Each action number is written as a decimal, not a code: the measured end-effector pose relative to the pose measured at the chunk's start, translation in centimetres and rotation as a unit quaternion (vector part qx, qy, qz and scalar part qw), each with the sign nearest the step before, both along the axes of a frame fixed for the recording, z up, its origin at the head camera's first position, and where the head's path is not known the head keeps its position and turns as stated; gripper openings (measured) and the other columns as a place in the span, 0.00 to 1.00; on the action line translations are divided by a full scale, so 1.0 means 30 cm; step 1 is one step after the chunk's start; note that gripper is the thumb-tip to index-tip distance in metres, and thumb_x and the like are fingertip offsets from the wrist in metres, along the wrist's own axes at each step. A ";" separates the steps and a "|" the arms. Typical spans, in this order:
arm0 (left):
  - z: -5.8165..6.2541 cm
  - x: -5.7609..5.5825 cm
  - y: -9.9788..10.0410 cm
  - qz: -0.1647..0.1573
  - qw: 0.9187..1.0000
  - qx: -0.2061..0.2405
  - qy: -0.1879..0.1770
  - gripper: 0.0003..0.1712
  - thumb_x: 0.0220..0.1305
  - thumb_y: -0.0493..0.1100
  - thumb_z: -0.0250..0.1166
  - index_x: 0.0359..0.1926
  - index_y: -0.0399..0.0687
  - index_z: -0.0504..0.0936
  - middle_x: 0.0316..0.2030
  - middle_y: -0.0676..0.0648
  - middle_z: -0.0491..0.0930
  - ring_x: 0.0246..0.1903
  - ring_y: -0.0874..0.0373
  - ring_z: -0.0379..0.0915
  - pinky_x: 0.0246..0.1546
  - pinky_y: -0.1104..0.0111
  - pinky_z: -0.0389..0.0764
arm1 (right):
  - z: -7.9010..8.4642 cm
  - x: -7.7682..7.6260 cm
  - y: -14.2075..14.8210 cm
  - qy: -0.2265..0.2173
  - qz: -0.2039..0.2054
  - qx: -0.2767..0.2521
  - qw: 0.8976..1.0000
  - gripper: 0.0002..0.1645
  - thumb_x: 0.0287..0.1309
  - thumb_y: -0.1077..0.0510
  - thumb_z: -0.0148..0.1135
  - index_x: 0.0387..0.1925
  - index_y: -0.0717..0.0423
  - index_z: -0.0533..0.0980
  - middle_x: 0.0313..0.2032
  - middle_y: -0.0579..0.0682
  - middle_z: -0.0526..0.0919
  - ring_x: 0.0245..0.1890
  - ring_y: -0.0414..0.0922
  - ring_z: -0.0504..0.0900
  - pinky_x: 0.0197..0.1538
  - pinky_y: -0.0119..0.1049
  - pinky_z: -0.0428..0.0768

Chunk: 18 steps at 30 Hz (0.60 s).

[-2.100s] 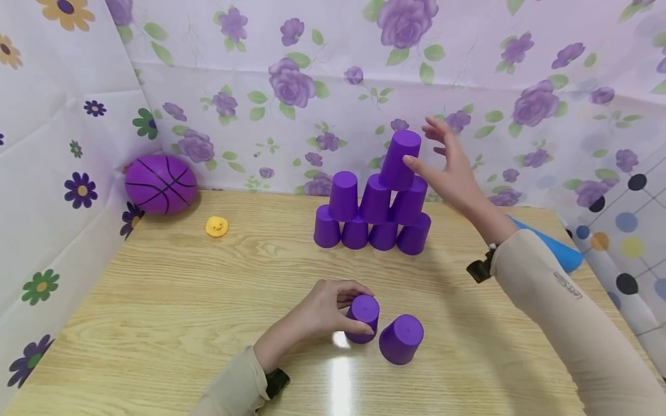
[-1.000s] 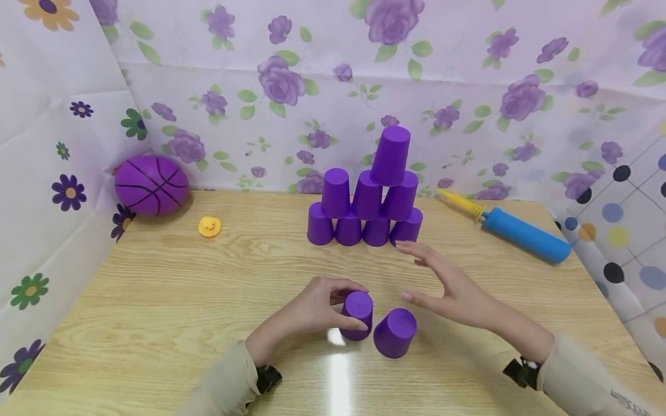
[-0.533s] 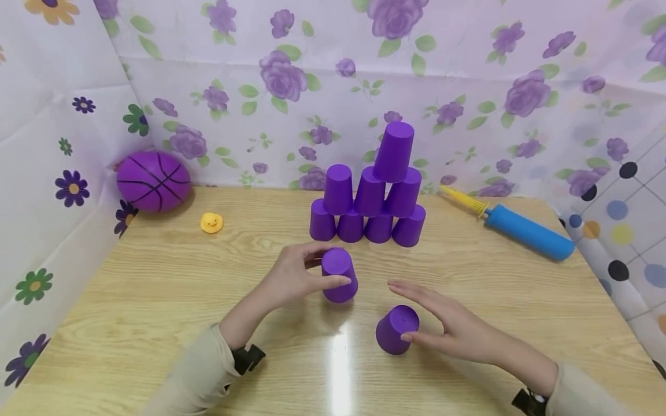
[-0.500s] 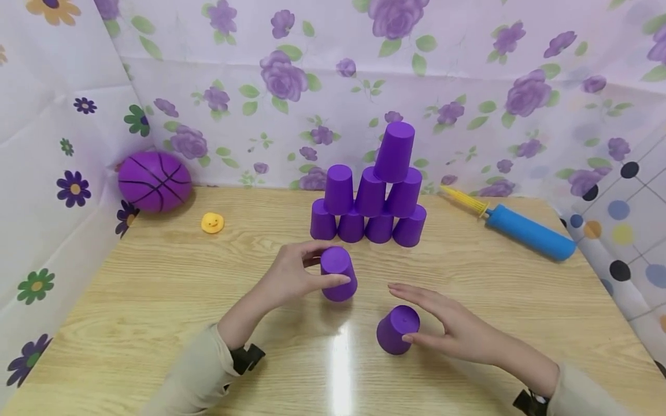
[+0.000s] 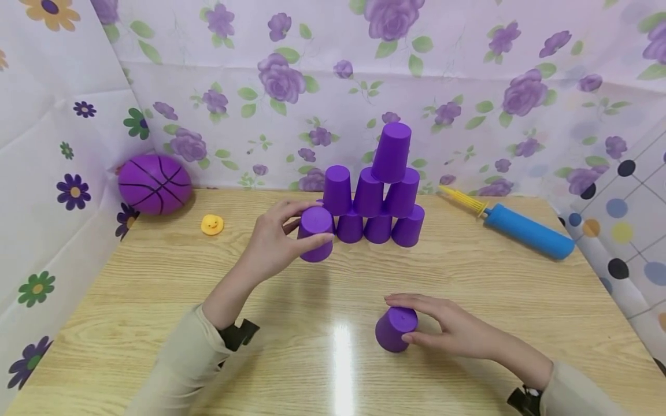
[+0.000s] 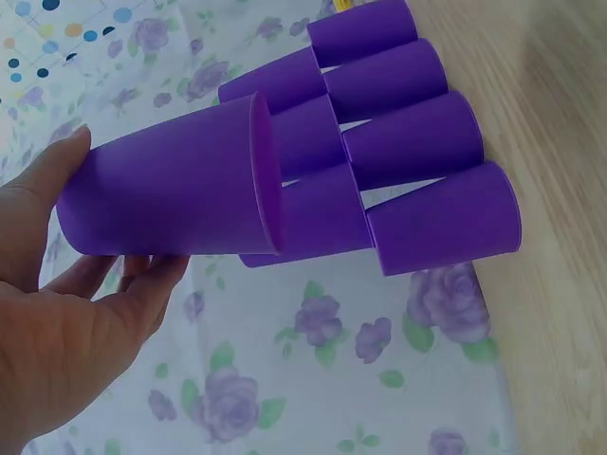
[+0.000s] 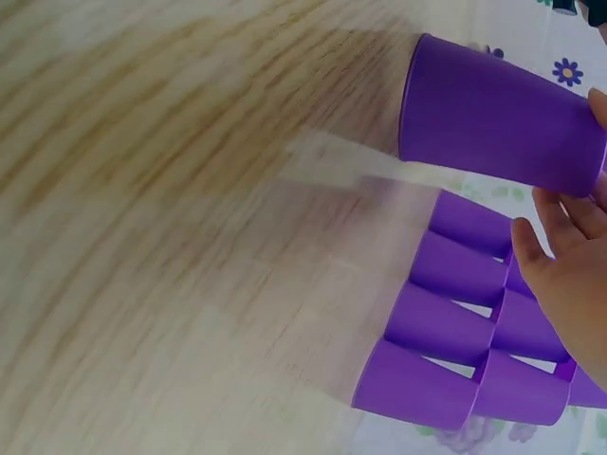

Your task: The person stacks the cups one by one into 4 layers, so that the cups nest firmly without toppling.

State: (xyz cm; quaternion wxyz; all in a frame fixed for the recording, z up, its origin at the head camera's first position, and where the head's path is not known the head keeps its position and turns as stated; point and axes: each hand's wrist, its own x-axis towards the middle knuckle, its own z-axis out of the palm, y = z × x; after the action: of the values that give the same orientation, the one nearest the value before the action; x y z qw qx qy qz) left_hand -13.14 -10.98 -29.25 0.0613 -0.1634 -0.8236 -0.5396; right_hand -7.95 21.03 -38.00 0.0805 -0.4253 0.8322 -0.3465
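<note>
My left hand (image 5: 270,242) grips an upside-down purple cup (image 5: 316,245) between thumb and fingers, raised above the table. In the left wrist view this purple cup (image 6: 171,185) hangs beside the stack. A pyramid of purple cups (image 5: 369,193) stands near the back wall: several below, three in the middle row, one on top towards the right. The held cup mostly covers the lower left cup in the head view. Nearer the front, my right hand (image 5: 455,329) pinches another upside-down purple cup (image 5: 390,334) standing on the table, thumb in front and fingers behind its base.
A purple ball (image 5: 155,185) sits in the back left corner, with a small yellow duck (image 5: 212,225) near it. To the right of the pyramid lies a blue and yellow hand pump (image 5: 528,231). Flowered sheets (image 5: 218,52) line the table's back and sides.
My left hand has lifted its cup from the front table and carried it back and left to the pyramid. My right hand has come down from the top cup to the front cup.
</note>
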 end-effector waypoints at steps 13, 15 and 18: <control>0.041 -0.068 0.041 0.038 0.994 0.098 0.015 0.33 0.41 0.42 0.78 0.52 0.44 0.78 0.48 0.47 0.79 0.48 0.59 0.76 0.54 0.72 0.76 | 0.013 -0.022 -0.003 0.042 0.008 0.025 0.999 0.27 0.60 0.50 0.59 0.59 0.53 0.67 0.52 0.44 0.77 0.50 0.39 0.78 0.52 0.36 0.79; 0.058 -0.084 0.051 0.058 0.991 0.118 0.017 0.33 0.42 0.42 0.78 0.53 0.44 0.78 0.48 0.47 0.80 0.48 0.59 0.76 0.53 0.72 0.77 | 0.016 -0.025 -0.004 0.046 0.011 0.025 0.999 0.27 0.60 0.50 0.60 0.58 0.55 0.68 0.51 0.45 0.78 0.48 0.39 0.78 0.51 0.35 0.80; 0.081 -0.107 0.068 0.081 0.985 0.151 0.016 0.33 0.43 0.42 0.77 0.53 0.43 0.77 0.49 0.46 0.79 0.49 0.58 0.76 0.53 0.72 0.77 | 0.028 -0.029 -0.005 0.036 0.016 0.025 0.999 0.27 0.58 0.50 0.62 0.56 0.58 0.69 0.49 0.46 0.79 0.47 0.38 0.79 0.49 0.34 0.81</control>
State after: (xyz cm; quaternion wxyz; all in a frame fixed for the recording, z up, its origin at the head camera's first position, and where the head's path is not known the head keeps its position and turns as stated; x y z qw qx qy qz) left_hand -16.36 -8.94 -26.81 0.1422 -0.0938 -0.7424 -0.6479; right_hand -8.82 20.89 -37.17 0.0671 -0.4487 0.8360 -0.3086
